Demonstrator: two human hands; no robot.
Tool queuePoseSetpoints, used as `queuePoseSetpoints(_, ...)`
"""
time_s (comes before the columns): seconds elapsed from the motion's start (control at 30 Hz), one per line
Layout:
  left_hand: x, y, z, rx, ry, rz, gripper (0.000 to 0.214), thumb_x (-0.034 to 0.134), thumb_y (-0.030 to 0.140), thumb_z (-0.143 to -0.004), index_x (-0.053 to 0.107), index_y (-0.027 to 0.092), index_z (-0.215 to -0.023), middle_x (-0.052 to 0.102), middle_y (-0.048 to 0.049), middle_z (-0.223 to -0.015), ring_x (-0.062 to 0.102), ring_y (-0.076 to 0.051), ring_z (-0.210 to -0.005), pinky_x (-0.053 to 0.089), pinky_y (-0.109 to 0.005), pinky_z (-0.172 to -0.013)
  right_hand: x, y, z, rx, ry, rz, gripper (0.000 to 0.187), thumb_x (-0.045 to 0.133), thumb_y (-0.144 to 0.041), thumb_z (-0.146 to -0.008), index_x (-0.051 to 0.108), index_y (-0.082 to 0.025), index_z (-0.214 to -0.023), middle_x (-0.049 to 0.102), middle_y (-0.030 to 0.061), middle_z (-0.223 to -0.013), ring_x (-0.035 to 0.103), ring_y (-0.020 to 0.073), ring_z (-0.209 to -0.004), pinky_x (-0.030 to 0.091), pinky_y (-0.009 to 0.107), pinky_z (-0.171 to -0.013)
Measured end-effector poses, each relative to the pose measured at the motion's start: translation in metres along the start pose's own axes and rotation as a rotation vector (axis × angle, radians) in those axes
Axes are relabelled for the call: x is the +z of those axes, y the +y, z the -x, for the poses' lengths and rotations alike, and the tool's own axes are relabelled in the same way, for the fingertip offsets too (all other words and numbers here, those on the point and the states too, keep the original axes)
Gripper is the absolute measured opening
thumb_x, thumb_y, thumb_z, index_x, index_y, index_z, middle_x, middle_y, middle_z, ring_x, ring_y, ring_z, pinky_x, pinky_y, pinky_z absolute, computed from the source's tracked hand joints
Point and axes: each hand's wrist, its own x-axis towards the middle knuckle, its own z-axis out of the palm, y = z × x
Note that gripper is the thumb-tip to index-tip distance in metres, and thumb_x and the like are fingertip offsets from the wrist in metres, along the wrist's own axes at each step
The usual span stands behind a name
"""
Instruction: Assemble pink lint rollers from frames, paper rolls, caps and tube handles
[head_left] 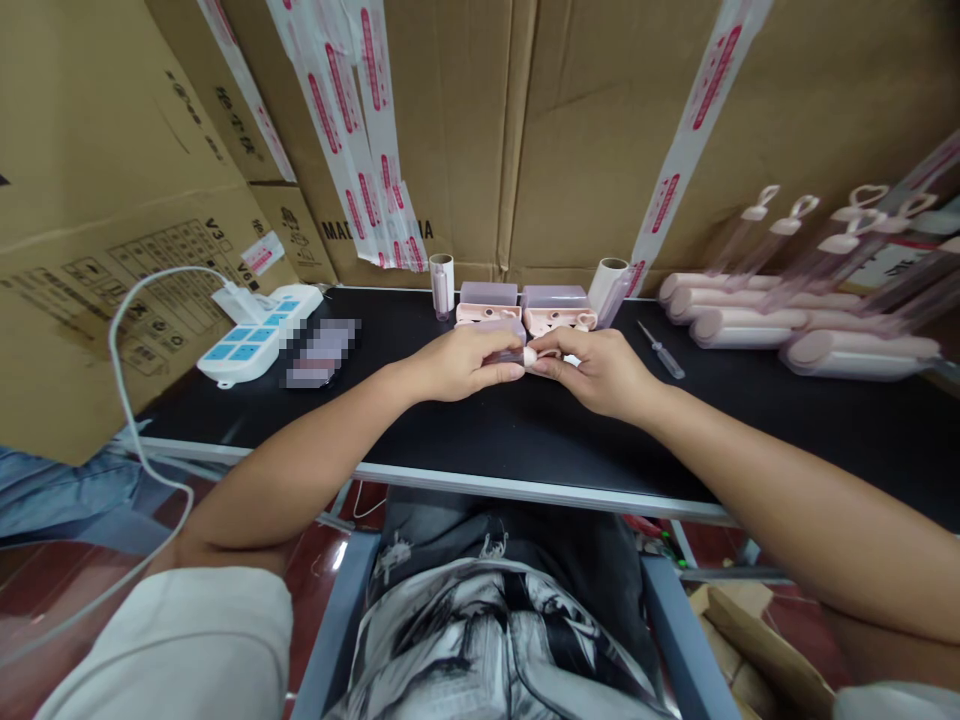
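Observation:
My left hand (459, 362) and my right hand (596, 370) meet over the middle of the black table (465, 430). Both are closed on one small pink and translucent purple plastic part (523, 354), held between the fingertips. The left grips its purple end, the right pinches its pale pink end. Just behind them lie two similar pink and purple casings (488, 302) (558, 307) side by side.
A white power strip (259, 335) with blue sockets lies at the left, its cable hanging off the table. Two small rolls (442, 285) (610, 283) stand at the back. A small screwdriver (661, 350) and several pink lint rollers (757, 325) lie right. Cardboard boxes wall the back.

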Motion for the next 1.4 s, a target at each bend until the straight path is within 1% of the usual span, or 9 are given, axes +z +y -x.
queuePoseSetpoints(0.13, -0.001, 0.003, 0.001, -0.022, -0.023, 0.004, 0.036, 0.061, 0.054, -0.102, 0.070, 0.020, -0.108, 0.063, 0.0020, -0.076, 0.057, -0.015, -0.070, 0.041, -0.028, -0.070, 0.001, -0.001, 0.001, -0.052, -0.015, 0.054, 0.014, 0.066, -0.025, -0.101, 0.079, -0.027, -0.106, 0.084, 0.0021, -0.093, 0.078, 0.0198, -0.080, 0.056, 0.029, -0.074)
queuePoseSetpoints(0.3, -0.002, 0.003, 0.003, -0.057, -0.102, 0.002, 0.036, 0.062, 0.051, -0.102, 0.074, 0.021, -0.116, 0.072, -0.0011, -0.085, 0.063, -0.016, -0.074, 0.042, -0.028, -0.071, 0.003, -0.001, 0.003, -0.120, -0.054, 0.109, 0.019, 0.061, -0.024, -0.103, 0.079, -0.027, -0.108, 0.084, 0.0048, -0.095, 0.080, 0.0232, -0.089, 0.060, 0.034, -0.083)
queuePoseSetpoints(0.57, 0.002, 0.004, 0.002, -0.033, 0.003, -0.019, 0.038, 0.059, 0.055, -0.102, 0.071, 0.020, -0.107, 0.066, 0.0010, -0.076, 0.059, -0.015, -0.069, 0.041, -0.028, -0.069, 0.005, 0.001, 0.004, -0.039, 0.037, 0.024, 0.015, 0.068, -0.025, -0.099, 0.080, -0.028, -0.106, 0.085, 0.0015, -0.093, 0.080, 0.0216, -0.079, 0.060, 0.032, -0.074)
queuePoseSetpoints(0.67, 0.002, 0.007, 0.001, -0.006, 0.054, -0.017, 0.037, 0.060, 0.055, -0.101, 0.068, 0.020, -0.099, 0.063, 0.0018, -0.074, 0.055, -0.014, -0.067, 0.040, -0.027, -0.068, 0.003, -0.001, 0.005, -0.025, 0.059, 0.053, 0.015, 0.067, -0.029, -0.100, 0.081, -0.029, -0.106, 0.085, 0.0020, -0.097, 0.080, 0.0225, -0.084, 0.060, 0.034, -0.078)
queuePoseSetpoints(0.77, 0.001, 0.009, 0.001, -0.003, 0.040, -0.017, 0.033, 0.061, 0.052, -0.101, 0.067, 0.020, -0.095, 0.062, 0.0022, -0.074, 0.054, -0.014, -0.066, 0.039, -0.027, -0.067, 0.002, -0.003, 0.005, -0.060, 0.028, 0.079, 0.017, 0.064, -0.030, -0.101, 0.080, -0.029, -0.105, 0.085, 0.0022, -0.098, 0.081, 0.0231, -0.089, 0.061, 0.034, -0.082)
queuePoseSetpoints(0.87, 0.000, 0.010, 0.001, -0.020, 0.010, -0.002, 0.030, 0.062, 0.049, -0.100, 0.070, 0.020, -0.100, 0.064, 0.0024, -0.076, 0.055, -0.014, -0.068, 0.040, -0.027, -0.068, 0.002, -0.004, 0.004, -0.096, -0.004, 0.103, 0.018, 0.061, -0.029, -0.103, 0.079, -0.029, -0.106, 0.085, 0.0027, -0.096, 0.081, 0.0235, -0.088, 0.061, 0.035, -0.080)
queuePoseSetpoints(1.1, -0.002, 0.011, 0.001, -0.069, -0.027, 0.062, 0.035, 0.064, 0.052, -0.099, 0.076, 0.020, -0.107, 0.070, 0.0015, -0.080, 0.057, -0.013, -0.068, 0.041, -0.027, -0.068, 0.004, -0.006, 0.006, -0.190, 0.036, 0.199, 0.019, 0.058, -0.025, -0.105, 0.077, -0.029, -0.105, 0.084, 0.0052, -0.092, 0.080, 0.0239, -0.086, 0.062, 0.036, -0.080)
queuePoseSetpoints(1.2, 0.000, 0.010, 0.001, -0.088, -0.032, 0.075, 0.035, 0.065, 0.052, -0.098, 0.077, 0.020, -0.106, 0.067, 0.0022, -0.076, 0.056, -0.013, -0.067, 0.040, -0.027, -0.066, 0.006, -0.006, 0.007, -0.223, 0.050, 0.191, 0.020, 0.057, -0.022, -0.104, 0.076, -0.030, -0.104, 0.082, 0.0047, -0.087, 0.079, 0.0233, -0.082, 0.061, 0.036, -0.078)
queuePoseSetpoints(1.4, 0.001, 0.012, 0.001, -0.089, -0.042, 0.091, 0.033, 0.067, 0.051, -0.096, 0.076, 0.019, -0.101, 0.061, 0.0029, -0.070, 0.053, -0.013, -0.064, 0.038, -0.028, -0.066, 0.007, -0.005, 0.009, -0.264, 0.054, 0.192, 0.021, 0.060, -0.019, -0.103, 0.076, -0.030, -0.108, 0.082, 0.0054, -0.090, 0.079, 0.0227, -0.083, 0.060, 0.034, -0.075)
